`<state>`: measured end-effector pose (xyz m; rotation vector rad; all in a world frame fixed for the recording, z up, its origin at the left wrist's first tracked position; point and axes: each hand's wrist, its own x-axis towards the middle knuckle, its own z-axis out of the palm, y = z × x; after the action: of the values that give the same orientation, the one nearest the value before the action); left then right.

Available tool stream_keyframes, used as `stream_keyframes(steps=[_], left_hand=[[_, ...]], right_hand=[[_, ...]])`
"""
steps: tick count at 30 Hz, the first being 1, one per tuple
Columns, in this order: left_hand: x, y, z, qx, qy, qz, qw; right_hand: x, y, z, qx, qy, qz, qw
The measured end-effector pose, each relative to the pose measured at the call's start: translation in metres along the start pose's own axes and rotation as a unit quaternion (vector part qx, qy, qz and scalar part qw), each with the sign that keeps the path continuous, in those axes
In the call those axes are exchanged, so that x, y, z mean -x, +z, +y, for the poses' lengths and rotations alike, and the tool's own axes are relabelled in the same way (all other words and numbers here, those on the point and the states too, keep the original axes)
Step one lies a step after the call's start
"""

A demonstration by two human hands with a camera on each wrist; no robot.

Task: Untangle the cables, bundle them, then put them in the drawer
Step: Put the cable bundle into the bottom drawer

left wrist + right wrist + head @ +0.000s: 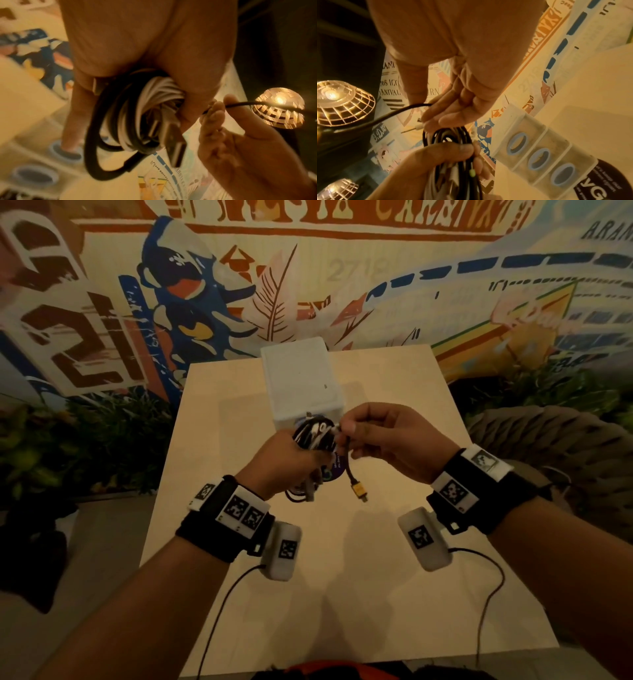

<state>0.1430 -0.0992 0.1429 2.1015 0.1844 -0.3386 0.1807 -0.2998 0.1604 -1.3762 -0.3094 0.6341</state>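
Above the table, my left hand [291,455] grips a coiled bundle of black and white cables [313,436]. My right hand [349,431] pinches a black cable [347,463] right beside the bundle; its loose end hangs down to a yellow plug [358,492]. In the left wrist view the bundle [123,119] sits under my curled fingers, a USB plug [175,144] sticking out. The right wrist view shows the thin black cable [399,110] running off from my right fingertips [435,115]. The white drawer unit [301,378] stands just behind the hands, its three blue-ringed fronts [539,158] closed.
The pale table [239,542] holds a round purple disc [335,474] under the hands. A painted wall rises right behind the table. Plants [85,446] flank it on the left and a woven seat [555,440] on the right. A lit wire lamp [281,109] glows overhead.
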Motion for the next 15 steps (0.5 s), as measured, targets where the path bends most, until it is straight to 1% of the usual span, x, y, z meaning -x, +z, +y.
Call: stream_keyframes(steps=[2, 4, 7, 9, 11, 12, 14, 15], left_hand=[[-0.002, 0.006, 0.001, 0.103, -0.034, -0.017, 0.994], [-0.004, 0.012, 0.001, 0.197, -0.056, -0.043, 0.978], [-0.003, 0.017, 0.001, 0.337, -0.055, -0.101, 0.934], [-0.003, 0.015, 0.001, 0.406, -0.056, -0.121, 0.904], [-0.001, 0.015, 0.000, 0.449, -0.064, -0.135, 0.881], [0.000, 0.015, -0.001, 0.457, -0.065, -0.147, 0.875], [0.001, 0.016, -0.005, 0.430, -0.069, -0.177, 0.883], [0.001, 0.016, -0.006, 0.406, -0.062, -0.187, 0.893]], right_hand=[[-0.002, 0.004, -0.001, -0.033, -0.026, 0.029, 0.999], [-0.006, 0.006, -0.001, -0.014, -0.045, 0.065, 0.997], [-0.010, 0.009, -0.003, 0.060, -0.070, 0.099, 0.991], [-0.011, 0.010, -0.005, 0.070, -0.078, 0.106, 0.989], [-0.013, 0.010, -0.005, 0.079, -0.081, 0.108, 0.988], [-0.015, 0.010, -0.004, 0.088, -0.084, 0.110, 0.986], [-0.017, 0.011, -0.004, 0.103, -0.099, 0.118, 0.983], [-0.018, 0.012, -0.004, 0.105, -0.111, 0.118, 0.981]])
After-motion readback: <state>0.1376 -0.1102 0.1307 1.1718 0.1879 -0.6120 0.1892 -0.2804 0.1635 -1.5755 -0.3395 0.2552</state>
